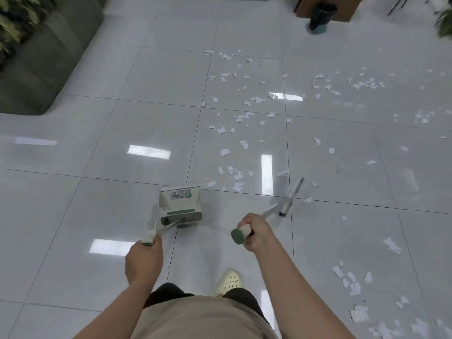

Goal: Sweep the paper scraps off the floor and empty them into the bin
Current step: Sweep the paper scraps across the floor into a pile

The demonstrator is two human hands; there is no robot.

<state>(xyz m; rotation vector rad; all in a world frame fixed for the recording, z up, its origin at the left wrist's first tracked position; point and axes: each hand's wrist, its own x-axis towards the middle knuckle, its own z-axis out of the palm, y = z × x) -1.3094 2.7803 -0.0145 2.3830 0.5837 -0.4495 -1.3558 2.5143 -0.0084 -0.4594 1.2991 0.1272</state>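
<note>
Two hands grip dustpan (180, 204) and broom (291, 198); short strokes should herd paper scraps (234, 172) panward.

Light: bright, even, from overhead.
Glare: white rectangular reflections on glossy floor tiles (146, 99), strongest near centre.
Shadows: faint, soft, beneath dustpan (180, 204).
Blur: motion smear on broom head (292, 195), plant (17, 18) at top left, far corners.
Distortion: wide-angle bowing of tile lines toward edges.
</note>
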